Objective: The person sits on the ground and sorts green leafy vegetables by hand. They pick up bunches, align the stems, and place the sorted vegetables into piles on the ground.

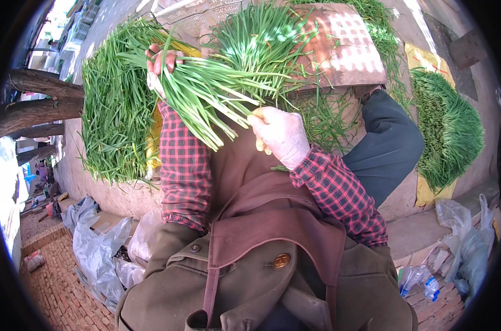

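Note:
My left hand (163,66), in a light glove with bare fingertips, is closed around a bunch of long green leafy stalks (209,91), probably garlic chives. Their pale ends point right and down. At those ends is my right hand (281,132), in a thin whitish glove, thumb and fingers closed together by the tip of a stalk; whether it pinches one is hard to tell. Beyond the bunch, a loose pile of the same greens (258,41) lies against a reddish-brown board (341,45). A large heap of greens (113,107) spreads out to the left of my left hand.
Neatly stacked greens (449,128) lie on a yellow sheet (428,62) at the right. Loose stalks (325,120) litter the ground by my bent leg (387,140). Plastic bags (97,248) lie lower left, more bags (470,244) and a plastic bottle (431,288) lower right. Tree trunks (43,99) stand left.

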A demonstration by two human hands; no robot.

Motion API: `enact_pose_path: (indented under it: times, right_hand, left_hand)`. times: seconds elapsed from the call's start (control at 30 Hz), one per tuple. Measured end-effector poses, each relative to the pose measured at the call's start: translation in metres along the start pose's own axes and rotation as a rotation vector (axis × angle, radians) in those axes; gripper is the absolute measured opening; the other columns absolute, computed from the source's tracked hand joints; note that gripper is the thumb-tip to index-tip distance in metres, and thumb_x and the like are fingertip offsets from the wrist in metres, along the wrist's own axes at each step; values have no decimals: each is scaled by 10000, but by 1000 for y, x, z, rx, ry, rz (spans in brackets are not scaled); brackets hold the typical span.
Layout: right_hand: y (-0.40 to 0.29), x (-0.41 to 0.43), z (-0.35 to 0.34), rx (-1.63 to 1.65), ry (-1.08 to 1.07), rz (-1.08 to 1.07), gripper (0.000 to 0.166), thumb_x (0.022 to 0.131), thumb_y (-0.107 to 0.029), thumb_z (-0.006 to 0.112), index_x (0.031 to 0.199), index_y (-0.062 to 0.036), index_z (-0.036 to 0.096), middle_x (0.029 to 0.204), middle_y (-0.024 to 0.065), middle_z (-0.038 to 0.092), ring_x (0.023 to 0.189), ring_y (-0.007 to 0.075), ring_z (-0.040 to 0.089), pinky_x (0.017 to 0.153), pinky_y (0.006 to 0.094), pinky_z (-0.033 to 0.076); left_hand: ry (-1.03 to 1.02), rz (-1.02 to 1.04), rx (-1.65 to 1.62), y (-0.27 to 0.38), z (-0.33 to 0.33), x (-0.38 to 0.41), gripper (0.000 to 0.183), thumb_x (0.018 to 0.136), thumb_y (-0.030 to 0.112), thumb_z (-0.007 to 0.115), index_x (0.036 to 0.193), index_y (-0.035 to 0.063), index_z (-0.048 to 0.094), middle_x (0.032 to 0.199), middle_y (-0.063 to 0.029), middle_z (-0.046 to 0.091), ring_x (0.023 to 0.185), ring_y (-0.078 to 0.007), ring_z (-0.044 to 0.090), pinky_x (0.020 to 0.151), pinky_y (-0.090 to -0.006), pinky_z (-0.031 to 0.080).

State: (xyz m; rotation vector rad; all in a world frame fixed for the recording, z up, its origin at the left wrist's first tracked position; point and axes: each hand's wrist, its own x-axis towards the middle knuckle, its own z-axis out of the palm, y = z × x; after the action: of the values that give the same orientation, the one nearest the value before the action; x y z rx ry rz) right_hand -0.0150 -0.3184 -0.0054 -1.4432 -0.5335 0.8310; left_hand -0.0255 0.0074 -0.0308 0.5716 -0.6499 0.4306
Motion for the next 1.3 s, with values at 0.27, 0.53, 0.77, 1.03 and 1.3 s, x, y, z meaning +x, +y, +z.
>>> enact_pose_path:
  times: [0.27, 0.53, 0.77, 1.03, 1.3]
  right_hand:
    - [62, -7, -72, -1055, -12, 200, 320, 915, -345, 538, 825, -72, 679, 603, 131, 634, 577, 312, 635, 579, 408, 502]
    - [10, 13, -14, 202, -148, 214, 641, 845, -319, 722, 1307, 69, 504, 862, 50, 690, 623, 58, 567, 577, 190, 454]
    - [26, 8, 5, 496, 28, 47, 220, 913, -169, 617, 950, 35, 690, 704, 85, 679, 536, 93, 585, 501, 193, 438]
    - [42, 8, -52, 106, 148, 334, 284, 902, -208, 641, 1031, 45, 654, 786, 85, 681, 580, 92, 609, 514, 202, 439]
    - [9, 14, -39, 326, 7, 70, 271, 883, -199, 663, 1006, 42, 678, 773, 75, 689, 590, 85, 604, 558, 211, 464]
  left_hand:
    - [-83, -60, -179, 43, -26, -8, 356, 1034, 310, 345, 1156, 74, 581, 672, 59, 588, 733, -136, 554, 966, -360, 406]
    - [-60, 13, -218, 23, -22, -10, 359, 1034, 318, 343, 1136, 63, 574, 732, 37, 624, 772, -153, 567, 963, -373, 410]
    - [-136, 87, -246, 2, -5, -1, 454, 1046, 350, 252, 1195, 26, 533, 719, 64, 632, 702, -155, 583, 909, -393, 424]
    - [-143, 104, -187, 19, -26, -7, 439, 1038, 351, 273, 1199, 35, 532, 711, 60, 628, 716, -165, 604, 843, -392, 451]
    - [-182, -29, -276, 7, -23, -3, 378, 1017, 379, 334, 1086, 117, 599, 672, 21, 641, 719, -136, 576, 697, -330, 404]
